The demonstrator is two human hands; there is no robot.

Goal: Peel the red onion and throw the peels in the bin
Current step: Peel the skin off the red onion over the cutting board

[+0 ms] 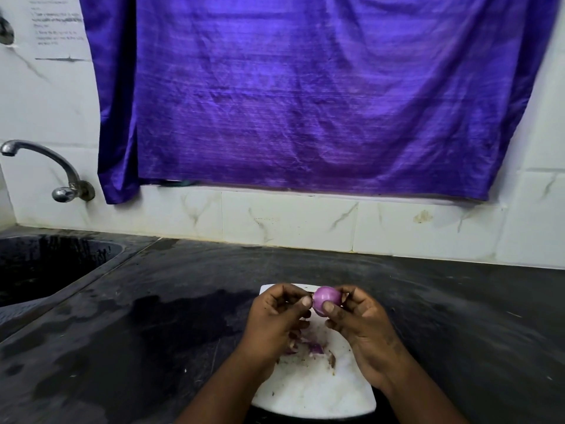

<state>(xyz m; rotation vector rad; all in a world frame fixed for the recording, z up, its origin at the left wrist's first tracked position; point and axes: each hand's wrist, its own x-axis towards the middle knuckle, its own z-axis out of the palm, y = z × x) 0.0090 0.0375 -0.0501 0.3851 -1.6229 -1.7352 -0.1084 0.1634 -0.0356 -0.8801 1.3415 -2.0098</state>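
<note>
A small red onion (326, 298), smooth and pale purple, is held above a white cutting board (318, 393) on the dark counter. My right hand (360, 325) grips the onion from the right, thumb on its front. My left hand (275, 316) pinches the onion's left end with thumb and fingers. Purple peel scraps (315, 348) and brown bits lie on the board under my hands. No bin is in view.
A black sink (46, 264) is set into the counter at the left, with a metal tap (46, 166) on the tiled wall above it. A purple curtain (305, 93) hangs behind. Wet patches (183, 316) mark the dark counter left of the board.
</note>
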